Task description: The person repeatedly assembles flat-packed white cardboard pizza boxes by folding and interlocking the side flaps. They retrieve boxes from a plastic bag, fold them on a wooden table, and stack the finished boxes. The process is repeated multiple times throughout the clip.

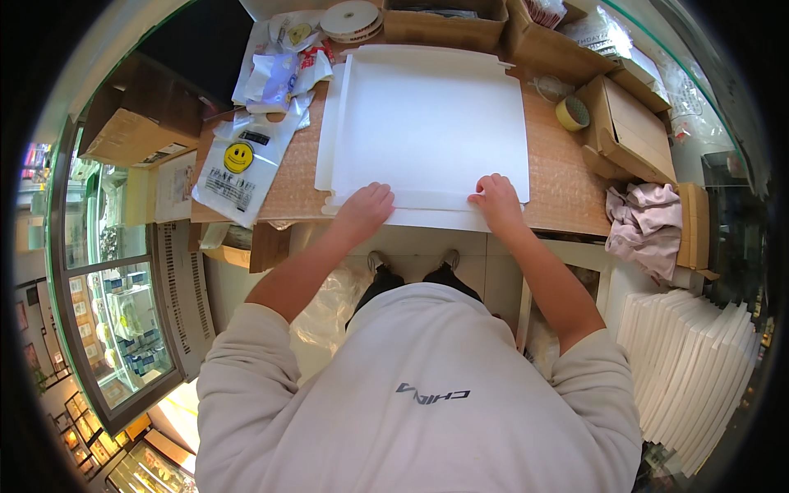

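A large white cardboard box blank [428,123] lies flat on the wooden table, with creased side flaps and a narrow strip along its near edge. My left hand [368,209] pinches the near crease left of the middle, thumb towards me and fingers on top. Farther right on that same crease, my right hand [496,200] grips with bent fingers and thumb. The near strip [431,219] reaches a little past the table's front edge. The undersides of my fingers are hidden.
Left on the table [296,179] lie a smiley-face plastic bag [237,169] and a tissue pack [274,80]. Ribbon rolls [351,18] and a cardboard box [445,24] stand behind. Rightward are a tape roll [572,113], a carton [635,126], crumpled cloth [644,225] and stacked white panels [690,370].
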`<state>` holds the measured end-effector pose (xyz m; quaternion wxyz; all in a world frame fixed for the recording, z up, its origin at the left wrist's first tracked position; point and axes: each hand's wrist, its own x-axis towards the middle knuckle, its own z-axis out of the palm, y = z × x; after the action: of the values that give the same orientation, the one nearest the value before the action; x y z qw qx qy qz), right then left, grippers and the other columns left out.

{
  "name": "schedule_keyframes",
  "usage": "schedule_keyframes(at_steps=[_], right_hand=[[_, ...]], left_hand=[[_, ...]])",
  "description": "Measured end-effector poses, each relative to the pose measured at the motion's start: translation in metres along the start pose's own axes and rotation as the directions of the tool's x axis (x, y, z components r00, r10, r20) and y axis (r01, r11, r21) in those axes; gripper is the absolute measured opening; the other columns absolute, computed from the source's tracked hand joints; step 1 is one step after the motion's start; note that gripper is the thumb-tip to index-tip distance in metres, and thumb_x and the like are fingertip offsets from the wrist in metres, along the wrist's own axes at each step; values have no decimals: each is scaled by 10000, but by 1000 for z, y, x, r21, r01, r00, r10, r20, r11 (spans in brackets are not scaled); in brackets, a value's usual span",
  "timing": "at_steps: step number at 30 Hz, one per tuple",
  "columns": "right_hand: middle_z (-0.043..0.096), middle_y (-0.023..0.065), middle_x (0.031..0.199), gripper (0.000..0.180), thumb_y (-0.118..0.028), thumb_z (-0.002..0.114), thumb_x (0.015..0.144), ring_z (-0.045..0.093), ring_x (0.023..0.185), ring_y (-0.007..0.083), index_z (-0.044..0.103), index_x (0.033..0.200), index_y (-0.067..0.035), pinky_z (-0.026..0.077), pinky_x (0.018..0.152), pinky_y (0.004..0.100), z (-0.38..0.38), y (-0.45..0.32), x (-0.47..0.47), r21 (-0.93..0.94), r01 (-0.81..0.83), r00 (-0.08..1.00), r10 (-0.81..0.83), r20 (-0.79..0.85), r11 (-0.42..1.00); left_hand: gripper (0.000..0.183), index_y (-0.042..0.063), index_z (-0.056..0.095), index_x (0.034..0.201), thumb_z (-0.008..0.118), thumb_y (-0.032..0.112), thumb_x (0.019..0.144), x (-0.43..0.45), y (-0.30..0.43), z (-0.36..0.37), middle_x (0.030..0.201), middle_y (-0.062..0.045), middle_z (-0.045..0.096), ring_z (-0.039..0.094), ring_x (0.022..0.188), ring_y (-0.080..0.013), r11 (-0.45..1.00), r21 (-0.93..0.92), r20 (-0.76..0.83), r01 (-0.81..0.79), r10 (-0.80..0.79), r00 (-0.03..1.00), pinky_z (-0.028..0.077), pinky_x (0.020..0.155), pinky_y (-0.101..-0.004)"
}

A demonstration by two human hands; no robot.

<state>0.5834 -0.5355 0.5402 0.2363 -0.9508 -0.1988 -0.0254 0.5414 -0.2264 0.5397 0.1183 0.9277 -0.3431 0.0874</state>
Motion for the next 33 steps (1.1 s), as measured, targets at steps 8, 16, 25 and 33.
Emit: schedule_keyframes(at_steps=[8, 16, 25, 33], right_hand=[[554, 91, 906, 119, -77, 665, 799, 541, 875, 280, 583, 881, -48, 472, 780, 371, 26, -50, -2, 128, 312, 950, -309, -41, 942], [566, 91, 920, 77, -69, 622, 822, 547, 875, 261, 586, 879, -32, 479, 777, 349, 42, -56, 13, -41, 351, 928, -342, 145, 936], [559, 105, 901, 97, -96, 593, 850, 541, 881, 290, 549, 858, -10, 477, 797, 383, -9, -12, 7, -78, 133, 949, -104, 297, 988], [660, 136, 804, 240, -212, 688, 825, 653, 803, 297, 549, 919, -40, 500, 694, 403, -20, -10, 69, -235, -172, 791, 276, 546, 957]], left_hand=[[195, 19, 566, 888, 603, 45, 698, 1, -15, 0, 926, -112, 546, 549, 858, -253, 994, 45, 214, -101, 89, 973, 513, 703, -329], [119, 40, 557, 849, 629, 88, 768, 17, 20, 9, 866, -95, 550, 553, 830, -265, 992, -86, -130, 95, -106, 986, 503, 705, -361], [184, 59, 572, 848, 650, 225, 836, 8, -32, -5, 873, -108, 592, 579, 850, -295, 919, -143, 245, 368, -327, 913, 490, 731, -403], [168, 19, 558, 915, 517, 171, 857, 71, 2, 9, 854, -155, 624, 629, 802, -351, 913, -40, 398, 407, -359, 844, 510, 722, -467]])
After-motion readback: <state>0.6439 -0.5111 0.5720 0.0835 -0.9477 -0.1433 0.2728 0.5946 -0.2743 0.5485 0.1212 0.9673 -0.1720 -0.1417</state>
